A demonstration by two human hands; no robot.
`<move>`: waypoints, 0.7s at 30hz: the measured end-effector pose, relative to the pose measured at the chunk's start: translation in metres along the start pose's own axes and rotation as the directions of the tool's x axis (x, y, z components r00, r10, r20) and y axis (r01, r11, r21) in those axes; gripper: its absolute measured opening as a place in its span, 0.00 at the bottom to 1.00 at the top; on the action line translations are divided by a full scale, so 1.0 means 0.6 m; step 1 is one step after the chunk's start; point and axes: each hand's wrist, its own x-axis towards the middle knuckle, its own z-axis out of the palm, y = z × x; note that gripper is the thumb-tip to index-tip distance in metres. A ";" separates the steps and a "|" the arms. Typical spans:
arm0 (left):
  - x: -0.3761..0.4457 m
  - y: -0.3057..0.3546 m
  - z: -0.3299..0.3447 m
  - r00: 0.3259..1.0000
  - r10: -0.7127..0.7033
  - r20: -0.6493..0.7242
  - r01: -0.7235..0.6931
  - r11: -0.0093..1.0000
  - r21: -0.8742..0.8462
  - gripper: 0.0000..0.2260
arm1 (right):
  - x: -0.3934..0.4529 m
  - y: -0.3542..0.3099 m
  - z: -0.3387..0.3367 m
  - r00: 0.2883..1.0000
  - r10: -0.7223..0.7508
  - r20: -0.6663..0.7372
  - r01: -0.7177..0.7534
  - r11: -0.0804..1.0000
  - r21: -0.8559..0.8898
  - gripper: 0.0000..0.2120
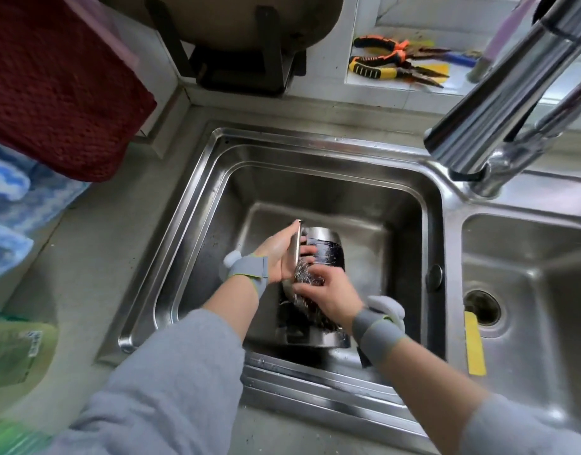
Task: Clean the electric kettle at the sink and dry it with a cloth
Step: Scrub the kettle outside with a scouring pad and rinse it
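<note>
You're leaning over the double sink (197, 198), and the kettle (325, 249) is lying on its side down in the left basin, its steel body wet and streaked, toward five o'clock of that basin. Up at one o'clock the big chrome faucet (499, 103) is slanting across the corner of the view. At nine o'clock a dark red cloth (59, 90) is hanging over the counter edge, with a blue-and-white cloth (17, 205) just beneath it. Your left hand (279, 254) is steadying the kettle at its open mouth, thumb outside along the rim and fingers curling inside, clamped on it. Your right hand (328, 293) is gripping a steel wool scourer (307, 275), fingers bunched over it, and pressing it against the kettle's side just beside the left hand. Both wrists are wearing grey straps. At twelve o'clock, on the white ledge, pliers (391, 62) with orange and yellow handles are lying.
</note>
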 end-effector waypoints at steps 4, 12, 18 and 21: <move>0.013 0.005 -0.001 0.931 0.179 -0.319 -0.071 0.944 0.324 0.18 | 0.008 -0.003 -0.011 0.997 -0.065 0.032 0.072 0.923 -0.378 0.14; 0.035 -0.014 -0.012 0.747 0.442 -0.496 -0.001 0.748 0.664 0.33 | 0.061 -0.003 -0.023 0.967 -0.103 -0.232 0.019 0.941 -0.338 0.20; 0.043 -0.011 -0.012 0.752 0.467 -0.466 -0.028 0.729 0.684 0.32 | 0.076 0.054 0.037 0.984 -0.113 -0.140 0.043 0.903 -0.428 0.24; 0.041 -0.013 -0.025 0.802 0.376 -0.464 -0.144 0.876 0.461 0.28 | 0.066 0.088 -0.009 0.963 0.161 -0.216 -0.243 0.865 -0.439 0.15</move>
